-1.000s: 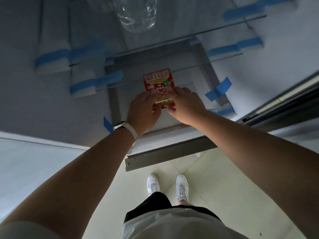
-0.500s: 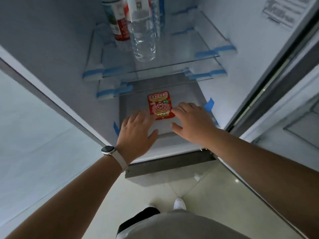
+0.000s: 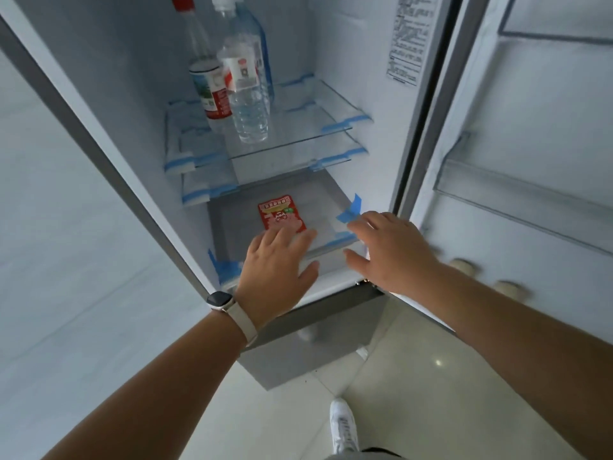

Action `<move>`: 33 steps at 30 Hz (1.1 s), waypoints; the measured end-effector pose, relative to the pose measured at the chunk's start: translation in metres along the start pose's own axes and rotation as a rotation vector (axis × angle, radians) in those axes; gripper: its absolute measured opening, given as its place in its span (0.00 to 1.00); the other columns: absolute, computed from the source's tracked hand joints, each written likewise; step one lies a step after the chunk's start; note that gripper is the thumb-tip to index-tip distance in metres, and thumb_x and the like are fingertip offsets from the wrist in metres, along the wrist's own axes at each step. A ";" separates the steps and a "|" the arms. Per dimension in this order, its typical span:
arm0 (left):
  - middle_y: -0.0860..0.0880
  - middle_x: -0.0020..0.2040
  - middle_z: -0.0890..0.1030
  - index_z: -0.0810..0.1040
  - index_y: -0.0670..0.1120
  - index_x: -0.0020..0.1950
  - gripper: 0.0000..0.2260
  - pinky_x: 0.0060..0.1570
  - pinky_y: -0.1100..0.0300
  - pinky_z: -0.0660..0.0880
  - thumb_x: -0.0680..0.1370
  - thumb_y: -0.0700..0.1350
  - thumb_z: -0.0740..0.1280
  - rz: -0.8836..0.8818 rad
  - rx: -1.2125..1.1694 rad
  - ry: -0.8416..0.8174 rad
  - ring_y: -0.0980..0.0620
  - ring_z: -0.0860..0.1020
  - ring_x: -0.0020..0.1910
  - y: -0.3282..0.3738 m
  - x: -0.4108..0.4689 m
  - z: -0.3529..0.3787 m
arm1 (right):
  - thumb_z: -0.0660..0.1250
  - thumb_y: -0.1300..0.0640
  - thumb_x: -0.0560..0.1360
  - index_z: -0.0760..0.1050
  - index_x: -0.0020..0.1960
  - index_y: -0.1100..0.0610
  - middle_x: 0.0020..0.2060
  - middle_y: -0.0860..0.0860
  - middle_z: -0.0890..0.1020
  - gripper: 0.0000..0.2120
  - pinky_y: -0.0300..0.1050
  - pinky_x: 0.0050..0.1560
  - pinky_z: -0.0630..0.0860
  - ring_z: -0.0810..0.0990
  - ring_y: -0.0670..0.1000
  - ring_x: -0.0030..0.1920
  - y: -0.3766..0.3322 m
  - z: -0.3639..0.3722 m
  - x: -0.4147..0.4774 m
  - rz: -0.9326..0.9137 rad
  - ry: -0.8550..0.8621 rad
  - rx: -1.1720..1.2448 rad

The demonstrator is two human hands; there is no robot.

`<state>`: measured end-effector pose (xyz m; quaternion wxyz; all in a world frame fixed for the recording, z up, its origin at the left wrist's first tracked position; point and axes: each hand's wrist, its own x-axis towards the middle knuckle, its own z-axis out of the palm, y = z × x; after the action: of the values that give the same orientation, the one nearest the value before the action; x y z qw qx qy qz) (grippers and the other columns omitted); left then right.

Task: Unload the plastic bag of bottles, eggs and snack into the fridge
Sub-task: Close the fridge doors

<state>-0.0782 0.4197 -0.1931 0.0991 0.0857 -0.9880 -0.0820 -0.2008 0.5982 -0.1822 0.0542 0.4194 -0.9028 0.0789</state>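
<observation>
A red snack packet point(image 3: 281, 213) lies flat on the grey bottom shelf point(image 3: 232, 224) of the open fridge. My left hand point(image 3: 277, 270), with a watch on the wrist, hovers just in front of the packet, fingers straight and spread, holding nothing. My right hand point(image 3: 393, 250) is open too, near the fridge's lower right corner and apart from the packet. On the upper glass shelf point(image 3: 298, 134) stand three bottles: a clear water bottle point(image 3: 247, 94), a red-capped bottle with a red and green label point(image 3: 207, 78) and a blue-tinted bottle point(image 3: 260, 44) behind. Two eggs point(image 3: 462, 265) show in the door's lower rack.
The fridge door point(image 3: 537, 144) stands open at the right with clear racks. Blue tape point(image 3: 350, 212) and white foam pads hold the shelf edges. A second glass shelf point(image 3: 292, 164) lies under the top one. A pale tiled floor and my white shoe point(image 3: 343, 426) are below.
Both hands have let go of the snack packet and drawn back toward the fridge's front edge, the right hand moving off to the right. My view has lifted, showing the bottles and door.
</observation>
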 end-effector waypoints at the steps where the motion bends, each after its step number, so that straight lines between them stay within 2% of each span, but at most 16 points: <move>1: 0.51 0.76 0.65 0.63 0.56 0.76 0.24 0.76 0.46 0.55 0.81 0.59 0.59 0.020 -0.007 0.003 0.47 0.60 0.77 0.007 -0.008 -0.001 | 0.51 0.37 0.72 0.76 0.62 0.55 0.57 0.54 0.79 0.30 0.55 0.53 0.75 0.78 0.60 0.55 0.001 -0.003 -0.015 0.029 0.005 -0.018; 6: 0.49 0.76 0.67 0.65 0.55 0.75 0.23 0.75 0.46 0.57 0.81 0.58 0.61 0.127 -0.020 0.029 0.46 0.62 0.76 0.046 -0.044 -0.002 | 0.54 0.39 0.72 0.77 0.60 0.55 0.54 0.54 0.80 0.28 0.54 0.51 0.75 0.78 0.60 0.53 0.005 -0.022 -0.095 0.148 0.050 -0.078; 12: 0.45 0.70 0.74 0.72 0.51 0.71 0.23 0.69 0.42 0.67 0.77 0.56 0.65 0.278 -0.013 0.063 0.41 0.72 0.70 0.102 -0.076 -0.006 | 0.54 0.39 0.73 0.77 0.62 0.55 0.58 0.54 0.79 0.27 0.54 0.53 0.75 0.78 0.60 0.55 0.018 -0.047 -0.182 0.253 0.091 -0.124; 18: 0.44 0.68 0.77 0.74 0.51 0.69 0.24 0.66 0.41 0.70 0.75 0.57 0.62 0.391 -0.005 0.122 0.40 0.74 0.68 0.170 -0.076 -0.013 | 0.57 0.40 0.74 0.76 0.63 0.54 0.59 0.55 0.79 0.25 0.54 0.52 0.76 0.79 0.59 0.55 0.051 -0.074 -0.247 0.297 0.175 -0.169; 22: 0.44 0.70 0.76 0.73 0.52 0.70 0.24 0.67 0.41 0.69 0.76 0.57 0.67 0.463 -0.007 0.156 0.40 0.73 0.69 0.221 -0.066 -0.012 | 0.59 0.40 0.75 0.76 0.63 0.53 0.61 0.54 0.80 0.24 0.54 0.54 0.77 0.79 0.57 0.57 0.085 -0.091 -0.280 0.349 0.223 -0.193; 27: 0.44 0.71 0.75 0.73 0.50 0.71 0.24 0.68 0.41 0.68 0.77 0.58 0.62 0.524 -0.027 0.220 0.40 0.72 0.71 0.302 -0.046 -0.010 | 0.62 0.39 0.75 0.76 0.65 0.53 0.61 0.54 0.80 0.24 0.54 0.56 0.77 0.79 0.56 0.59 0.143 -0.119 -0.320 0.360 0.322 -0.224; 33: 0.43 0.71 0.75 0.74 0.48 0.70 0.23 0.68 0.43 0.67 0.77 0.56 0.65 0.594 -0.077 0.390 0.39 0.72 0.71 0.421 -0.016 -0.016 | 0.61 0.38 0.76 0.73 0.67 0.53 0.65 0.53 0.78 0.26 0.53 0.62 0.71 0.76 0.56 0.64 0.227 -0.154 -0.363 0.372 0.455 -0.204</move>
<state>-0.1240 0.8293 -0.1053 0.3086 -0.1951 -0.9284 -0.0688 -0.1363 1.0431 -0.1126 0.2811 0.2109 -0.9320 0.0884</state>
